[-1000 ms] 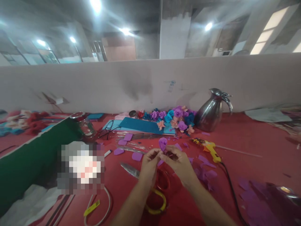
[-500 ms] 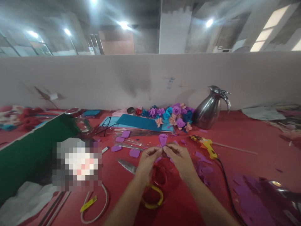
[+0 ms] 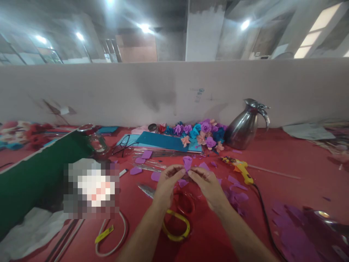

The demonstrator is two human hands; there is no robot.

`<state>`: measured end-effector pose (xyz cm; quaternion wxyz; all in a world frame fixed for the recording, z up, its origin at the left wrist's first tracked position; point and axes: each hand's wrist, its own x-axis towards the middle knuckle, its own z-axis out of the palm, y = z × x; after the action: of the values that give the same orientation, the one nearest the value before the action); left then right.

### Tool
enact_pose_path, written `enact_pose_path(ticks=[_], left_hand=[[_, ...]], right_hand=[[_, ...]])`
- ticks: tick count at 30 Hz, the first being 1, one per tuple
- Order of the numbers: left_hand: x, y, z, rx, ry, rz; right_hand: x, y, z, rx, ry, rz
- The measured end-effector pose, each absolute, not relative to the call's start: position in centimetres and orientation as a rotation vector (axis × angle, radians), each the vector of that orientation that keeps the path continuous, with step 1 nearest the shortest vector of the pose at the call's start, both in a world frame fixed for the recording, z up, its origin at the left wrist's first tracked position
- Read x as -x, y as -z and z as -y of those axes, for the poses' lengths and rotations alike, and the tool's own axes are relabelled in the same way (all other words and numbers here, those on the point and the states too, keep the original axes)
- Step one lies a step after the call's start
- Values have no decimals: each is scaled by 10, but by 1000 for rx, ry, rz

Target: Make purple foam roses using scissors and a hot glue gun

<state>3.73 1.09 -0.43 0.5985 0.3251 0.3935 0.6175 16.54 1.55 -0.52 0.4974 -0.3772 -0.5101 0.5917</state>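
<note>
A small purple paper flower bud (image 3: 187, 162) stands upright between my two hands. My left hand (image 3: 169, 182) pinches its base from the left, fingers closed. From the other side, my right hand (image 3: 204, 182) also grips the base between thumb and fingers. Beneath my hands lie scissors with one yellow handle loop (image 3: 177, 226) and one red loop; the blade (image 3: 146, 190) points to the upper left. Cut purple petals (image 3: 136, 170) are scattered left of my hands, and more purple scraps (image 3: 237, 196) lie to the right.
A yellow glue gun (image 3: 244, 173) with a black cord lies right. Behind are a steel jug (image 3: 243, 125), finished paper flowers (image 3: 205, 133), blue sheets (image 3: 160, 141) and glasses (image 3: 125, 145). A green divider (image 3: 40, 174) stands left; a purple petal pile (image 3: 293, 231) is lower right.
My hands have shifted slightly left with the bud, and the left fingers have spread a little around its base. The view has moved slightly.
</note>
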Motion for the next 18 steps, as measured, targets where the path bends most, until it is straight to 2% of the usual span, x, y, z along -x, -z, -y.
enact_pose_path(ticks=[13,18], left_hand=[[-48,14,-10,-718,-1379,-875],[-44,15,-13,-493,-1390,-826]], right_hand=[[-167,7,-17,973,-1357,1220],[-175,10,-26,1163,-1058,1287]])
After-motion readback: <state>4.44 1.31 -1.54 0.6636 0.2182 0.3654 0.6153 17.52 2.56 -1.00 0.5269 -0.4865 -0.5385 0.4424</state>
